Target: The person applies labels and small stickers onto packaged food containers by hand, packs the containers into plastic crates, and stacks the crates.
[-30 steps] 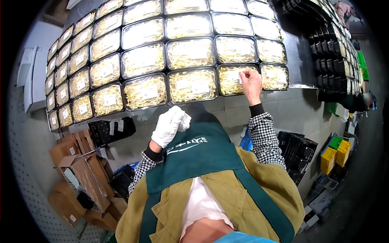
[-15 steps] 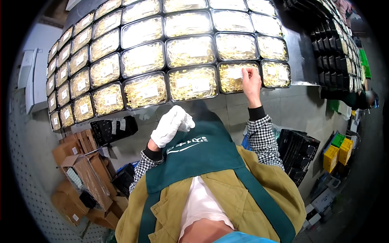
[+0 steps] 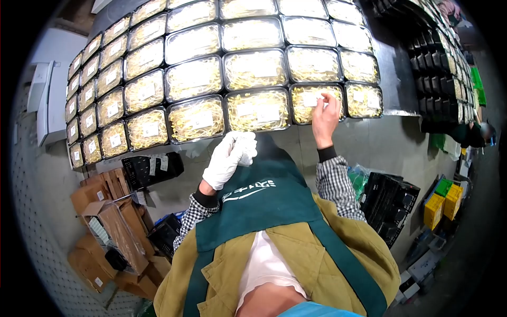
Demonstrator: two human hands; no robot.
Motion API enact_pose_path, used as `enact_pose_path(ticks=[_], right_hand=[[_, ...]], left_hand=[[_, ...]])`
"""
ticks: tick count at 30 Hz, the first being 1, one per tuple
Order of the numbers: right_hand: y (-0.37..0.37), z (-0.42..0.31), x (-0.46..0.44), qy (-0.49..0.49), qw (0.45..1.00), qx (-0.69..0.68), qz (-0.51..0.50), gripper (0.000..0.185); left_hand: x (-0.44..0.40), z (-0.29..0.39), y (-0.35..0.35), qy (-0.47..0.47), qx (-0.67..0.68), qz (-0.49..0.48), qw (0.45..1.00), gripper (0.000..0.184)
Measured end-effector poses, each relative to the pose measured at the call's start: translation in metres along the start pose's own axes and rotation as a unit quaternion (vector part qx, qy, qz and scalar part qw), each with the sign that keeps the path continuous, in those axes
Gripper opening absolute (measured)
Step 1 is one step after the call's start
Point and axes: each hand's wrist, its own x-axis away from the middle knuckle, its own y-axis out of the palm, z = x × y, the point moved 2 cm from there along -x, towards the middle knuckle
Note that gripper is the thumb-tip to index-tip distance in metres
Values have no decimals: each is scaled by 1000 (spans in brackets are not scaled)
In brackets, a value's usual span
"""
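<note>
Rows of black trays of bean sprouts under clear film cover the table, many with white labels. My bare right hand [image 3: 326,120] is over the second tray from the right in the front row [image 3: 302,112], its bent fingers loosely apart at the right side of a white label [image 3: 309,99]. In a white glove, my left hand [image 3: 228,161] is closed in front of my apron, just below the front-row tray [image 3: 257,124] with two white labels. Whatever its curled fingers may hold is hidden.
Stacked black trays [image 3: 430,76] stand at the far right, near another person [image 3: 467,131]. Black crates [image 3: 388,206] are on the floor to my right, beyond them yellow crates [image 3: 434,208]. Cardboard boxes [image 3: 119,230] and a black crate [image 3: 152,170] lie to my left.
My right hand has drawn back slightly toward me, its fingers loosening from a pinch at the label. My left hand stays closed and has risen slightly. The view has shifted a little.
</note>
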Motion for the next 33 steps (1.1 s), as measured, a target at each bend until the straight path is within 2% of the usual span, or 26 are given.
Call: enact_pose_path(ticks=[1, 2, 3, 4, 5, 7, 8, 11, 14, 15, 16, 17, 19, 20, 21, 22, 23, 25, 26, 27, 29, 30, 31, 33], right_hand=[[-1, -7, 5, 30, 996, -64, -48, 13], [2, -26, 11, 107, 954, -202, -191, 15], [2, -52, 22, 182, 866, -327, -330, 17], [-7, -88, 29, 166, 826, -359, -402, 18], [-13, -117, 37, 149, 780, -387, -469, 19], [-7, -135, 46, 145, 773, -407, -464, 16], [-6, -143, 40, 156, 758, -430, -464, 14], [14, -151, 13, 109, 764, -439, -459, 9], [51, -153, -56, 113, 835, -381, -381, 12], [80, -150, -92, 39, 859, -403, -314, 16], [96, -160, -128, 21, 901, -330, -280, 18], [142, -146, -168, -47, 923, -303, -234, 27], [209, -141, -226, -106, 970, -153, -159, 37], [231, -146, -243, -105, 975, -102, -167, 39], [248, -152, -252, -104, 978, -51, -176, 42], [263, -155, -252, -142, 981, 2, -134, 41], [267, -165, -246, -166, 971, 102, -135, 42], [285, -152, -232, -262, 952, 151, -45, 43], [286, -153, -230, -257, 953, 151, -52, 40], [284, -155, -229, -242, 953, 170, -64, 40], [283, -155, -229, -225, 963, 137, -54, 34], [284, -151, -233, -207, 970, 108, -63, 31], [286, -146, -236, -189, 976, 78, -71, 28], [266, -157, -227, -170, 979, 3, -111, 19]], left_hand=[[-1, 3, 2, 15, 16, 23, 999, 24], [-4, 3, -1, 46, -48, 56, 996, 21], [-7, 2, -4, 73, -113, 90, 987, 18], [-9, 2, -5, 81, -144, 155, 974, 14], [-8, 14, 4, 39, -62, 190, 979, 13], [-16, 11, -8, 184, -188, 241, 934, 18], [-18, 18, -8, 168, -166, 250, 939, 18], [-21, 32, -14, 137, -107, 263, 949, 17], [-28, 29, -30, 128, -74, 265, 953, 12], [-26, 37, -30, 109, -58, 286, 950, 14], [-23, 42, -32, 103, -36, 275, 955, 15], [-21, 46, -34, 98, -15, 262, 960, 16], [-17, 56, -30, 107, 9, 226, 968, 18], [-14, 47, -35, 97, 38, 174, 979, 18], [-8, 56, -30, 63, -7, 153, 986, 17], [-4, 65, -26, 24, -24, 107, 994, 16], [0, 63, -26, 3, -18, 65, 998, 14], [7, 65, -25, -42, 48, 3, 998, 12], [9, 70, -29, -41, 11, -33, 999, 10], [9, 68, -36, 45, -48, -68, 996, 14], [15, 68, -35, -112, 122, 4, 986, 21], [12, 69, -40, -80, 108, -12, 991, 23], [7, 73, -45, -38, 54, 12, 998, 22], [-9, 90, -51, 37, 66, 110, 991, 21]])
